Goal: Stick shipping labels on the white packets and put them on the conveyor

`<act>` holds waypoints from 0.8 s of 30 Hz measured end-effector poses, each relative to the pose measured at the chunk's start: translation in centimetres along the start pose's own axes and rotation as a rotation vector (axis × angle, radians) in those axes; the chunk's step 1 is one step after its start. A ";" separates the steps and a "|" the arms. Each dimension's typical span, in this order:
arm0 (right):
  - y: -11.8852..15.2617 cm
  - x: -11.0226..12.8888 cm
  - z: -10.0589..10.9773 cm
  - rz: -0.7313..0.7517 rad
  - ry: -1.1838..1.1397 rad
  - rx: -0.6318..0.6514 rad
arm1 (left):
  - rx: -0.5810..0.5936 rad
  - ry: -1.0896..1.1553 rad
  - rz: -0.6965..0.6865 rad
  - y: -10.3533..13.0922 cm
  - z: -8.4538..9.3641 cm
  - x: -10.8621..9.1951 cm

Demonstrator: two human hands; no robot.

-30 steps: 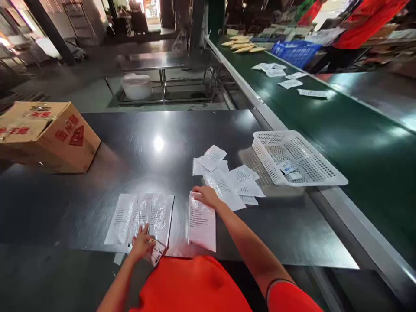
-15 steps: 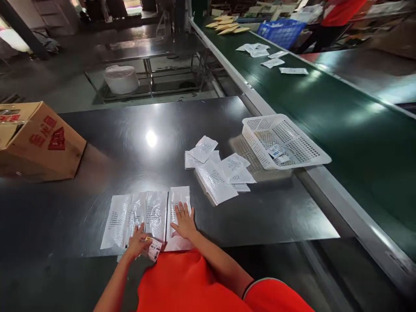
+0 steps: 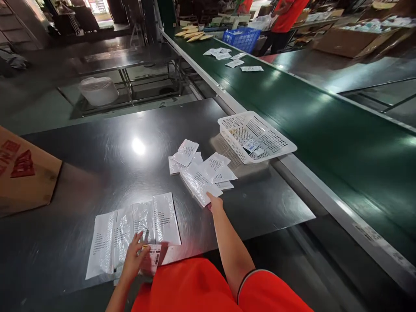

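While both arms are extending over the table (image 3: 97, 143), the parts are lying as follows.

Right hand (image 3: 214, 203): reaching to the near corner of the loose pile of packets (image 3: 201, 173); fingertips are touching the lowest packet (image 3: 199, 187), and whether they are pinching it cannot be told.
Left hand (image 3: 135, 255): fingers spread and pressing on the row of packets (image 3: 133, 229) at the near edge, with a small label sheet (image 3: 154, 256) sitting under the thumb.
Surroundings: a white basket (image 3: 279, 145) is standing just right of the pile, overhanging the table's right edge; a cardboard box (image 3: 22, 173) is sitting well apart at the left.
Open room: bare metal is lying between row and pile, and across the far half of the table.
Edges: a pale rail is separating the table from the green belt (image 3: 308, 117), which is carrying scattered packets far off.
Materials: packets are flat, glossy, crinkled plastic with printed text; the table is brushed steel showing glare; the basket is perforated plastic.
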State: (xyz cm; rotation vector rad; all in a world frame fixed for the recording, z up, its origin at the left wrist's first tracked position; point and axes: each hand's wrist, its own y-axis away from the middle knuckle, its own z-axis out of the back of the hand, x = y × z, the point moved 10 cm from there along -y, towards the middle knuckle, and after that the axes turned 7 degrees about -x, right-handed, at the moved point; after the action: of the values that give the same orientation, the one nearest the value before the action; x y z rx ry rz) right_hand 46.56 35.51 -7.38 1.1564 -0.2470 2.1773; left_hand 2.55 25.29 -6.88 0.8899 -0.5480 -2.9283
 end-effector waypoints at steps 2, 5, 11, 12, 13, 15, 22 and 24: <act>1.3 -0.9 -0.1 -0.077 -0.089 -0.077 | 0.071 -0.043 -0.105 -0.5 -1.1 -3.2; 3.5 -1.0 1.7 -0.135 -0.269 -0.207 | 0.242 -0.092 -0.230 -1.0 -3.5 -6.7; 4.4 5.5 10.0 0.272 -0.184 0.129 | 0.393 -0.014 -0.181 -1.3 -6.0 -6.9; 4.6 6.7 9.9 0.334 -0.101 0.262 | 0.386 0.009 -0.175 -1.4 -6.1 -6.7; 5.0 7.8 9.1 0.386 -0.019 0.398 | 0.378 0.038 -0.170 -1.4 -6.1 -6.6; 5.9 9.9 5.8 0.492 0.138 0.657 | 0.365 0.109 -0.145 -1.5 -6.0 -6.3; 7.2 12.4 -7.3 0.644 0.595 0.592 | 0.348 0.239 -0.062 -1.8 -6.3 -5.3; 8.9 10.0 -8.3 0.645 0.630 0.516 | 0.337 0.228 -0.058 -1.7 -6.3 -5.2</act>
State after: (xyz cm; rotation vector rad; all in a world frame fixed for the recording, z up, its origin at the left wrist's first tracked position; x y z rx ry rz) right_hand 31.41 36.89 -3.24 0.5994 0.2777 3.1805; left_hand 10.48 25.51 -9.56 1.2717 -1.0308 -2.7724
